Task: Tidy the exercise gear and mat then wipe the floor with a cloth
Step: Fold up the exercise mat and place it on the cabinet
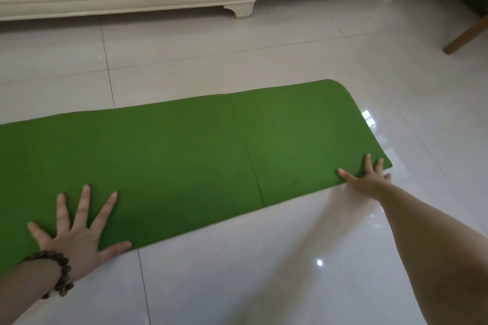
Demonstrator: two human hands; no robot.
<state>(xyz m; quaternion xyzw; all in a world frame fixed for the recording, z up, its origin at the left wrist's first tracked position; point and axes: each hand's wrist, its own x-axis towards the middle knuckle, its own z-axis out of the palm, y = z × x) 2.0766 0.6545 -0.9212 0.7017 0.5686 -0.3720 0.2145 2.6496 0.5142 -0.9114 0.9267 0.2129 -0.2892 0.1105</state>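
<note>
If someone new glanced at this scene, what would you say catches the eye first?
The bright green mat dominates, lying flat across the glossy white tiled floor. Next, the left hand, with spread fingers and a beaded bracelet, rests on its near edge, while the right hand touches its right corner.

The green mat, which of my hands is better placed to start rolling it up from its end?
The right hand, probably. It lies flat at the green mat's rounded end corner, fingers on the near edge. The left hand presses spread-fingered far along the mat, away from any visible end.
</note>
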